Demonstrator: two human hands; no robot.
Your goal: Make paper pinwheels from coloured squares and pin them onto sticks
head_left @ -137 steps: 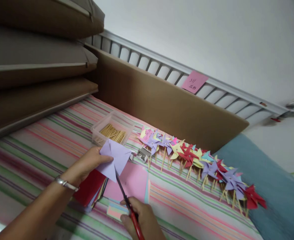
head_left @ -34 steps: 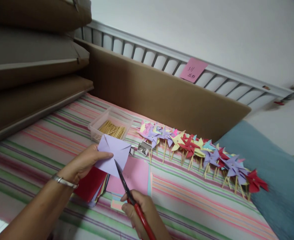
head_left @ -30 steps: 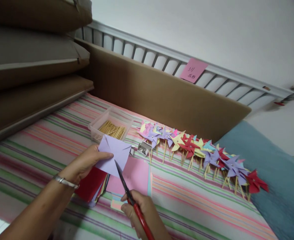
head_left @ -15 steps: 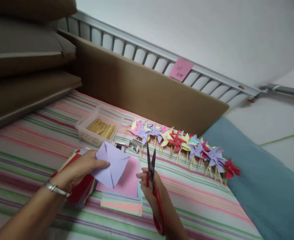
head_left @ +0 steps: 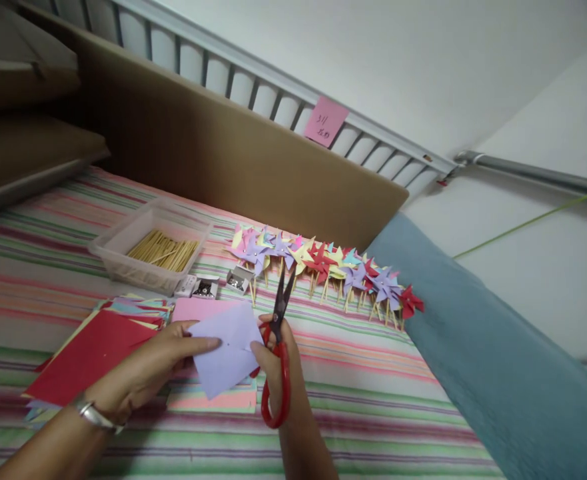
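Note:
My left hand [head_left: 166,353], with a silver bracelet at its wrist, pinches the left edge of a square sheet of lilac paper [head_left: 226,373]. Slits run in from the corners of the sheet, and a small dark dot shows near its middle. Red-handled scissors [head_left: 279,307] are in my right hand [head_left: 268,361], blades slightly apart and pointing away from me. The right thumb also touches the sheet's right edge. Under the lilac sheet lies a stack of pink and other pastel paper [head_left: 193,308]. Beside my left forearm is a pile topped with red paper [head_left: 90,353].
A clear plastic box [head_left: 104,248] holds thin wooden sticks [head_left: 160,253]. Two small open boxes, one with metal bits [head_left: 206,288] and another [head_left: 239,280], sit nearby. Finished paper pinwheels [head_left: 320,261] lie in a row before a cardboard panel [head_left: 233,160]. Striped cloth [head_left: 373,427] covers the surface.
My right hand, with the scissors, has come left to the lilac sheet, and its thumb now touches the edge. The sheet has turned and lies flatter. The camera view has shifted right.

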